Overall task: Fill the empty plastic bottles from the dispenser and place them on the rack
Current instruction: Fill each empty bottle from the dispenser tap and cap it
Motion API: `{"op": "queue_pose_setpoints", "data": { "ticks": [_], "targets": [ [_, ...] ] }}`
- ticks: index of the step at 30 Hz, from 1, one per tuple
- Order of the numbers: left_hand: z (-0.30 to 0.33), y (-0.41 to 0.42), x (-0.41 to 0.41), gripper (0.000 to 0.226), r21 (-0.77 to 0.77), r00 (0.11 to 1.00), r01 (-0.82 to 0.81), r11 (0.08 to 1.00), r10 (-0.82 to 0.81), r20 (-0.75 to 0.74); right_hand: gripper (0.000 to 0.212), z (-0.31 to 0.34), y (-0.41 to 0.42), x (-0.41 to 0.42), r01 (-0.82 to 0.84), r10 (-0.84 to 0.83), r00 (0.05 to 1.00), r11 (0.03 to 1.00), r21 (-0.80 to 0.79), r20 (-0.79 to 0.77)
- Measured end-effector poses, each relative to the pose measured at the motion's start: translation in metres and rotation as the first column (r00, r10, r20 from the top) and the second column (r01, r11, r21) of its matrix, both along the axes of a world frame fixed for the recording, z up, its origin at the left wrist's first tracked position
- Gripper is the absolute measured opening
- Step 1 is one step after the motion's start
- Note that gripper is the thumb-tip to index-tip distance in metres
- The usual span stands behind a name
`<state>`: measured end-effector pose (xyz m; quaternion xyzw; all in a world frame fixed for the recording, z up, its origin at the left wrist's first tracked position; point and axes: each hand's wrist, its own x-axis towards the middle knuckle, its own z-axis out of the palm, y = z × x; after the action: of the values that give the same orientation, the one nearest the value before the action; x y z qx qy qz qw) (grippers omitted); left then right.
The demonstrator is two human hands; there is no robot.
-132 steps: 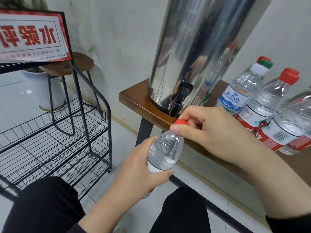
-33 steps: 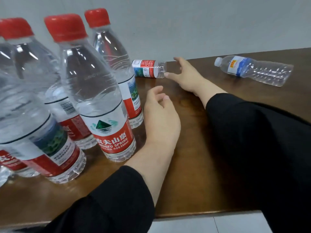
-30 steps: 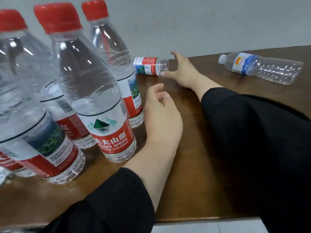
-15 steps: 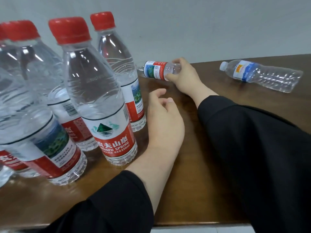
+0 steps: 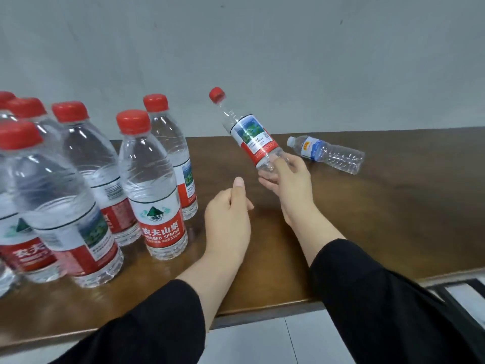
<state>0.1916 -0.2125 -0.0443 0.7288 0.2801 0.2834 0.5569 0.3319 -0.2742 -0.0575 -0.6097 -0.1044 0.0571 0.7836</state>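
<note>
**A:** So we're at a brown wooden table against a plain grey wall. Biggest thing on it is the cluster of standing red-capped bottles on the left, all upright and bunched close together. Well apart on the right, a white-capped bottle lies on its side, cap pointing left.

**B:** And the one we care about?

**A:** The empty bottle is up off the table in our right hand. Fingers and thumb are wrapped round its base end, so the body and red cap stick up and away to the left, long axis tilted, cap leaning toward the wall.

**B:** Left hand?

**A:** Our left hand holds nothing, fingers loosely curled, thumb up, just beside and below the bottle. We reckon it's the nearer one for the cap: the cap sits up-left of the grip, so the left hand has to reach up along that axis to twist it off before filling.
</note>
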Motion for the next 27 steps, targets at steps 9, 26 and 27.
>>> {"op": "queue_pose_setpoints", "data": {
  "ticks": [9, 26, 27],
  "targets": [
    [0.072, -0.010, -0.022, 0.067, -0.288, 0.954, 0.246, 0.925, -0.178, 0.242, 0.050, 0.007, -0.075, -0.103, -0.141, 0.163, 0.972, 0.981, -0.130, 0.172],
    [0.059, 0.055, -0.281, 0.070, 0.282, 0.984, 0.162, 0.946, -0.175, 0.022, 0.050, 0.150, 0.006, -0.287, -0.134, 0.454, 0.668, 0.853, -0.504, 0.590],
    [0.056, 0.066, -0.298, 0.072, 0.291, 0.988, 0.145, 0.946, -0.152, 0.002, 0.057, 0.153, 0.019, -0.300, -0.121, 0.459, 0.653, 0.849, -0.515, 0.602]
  ]
}}
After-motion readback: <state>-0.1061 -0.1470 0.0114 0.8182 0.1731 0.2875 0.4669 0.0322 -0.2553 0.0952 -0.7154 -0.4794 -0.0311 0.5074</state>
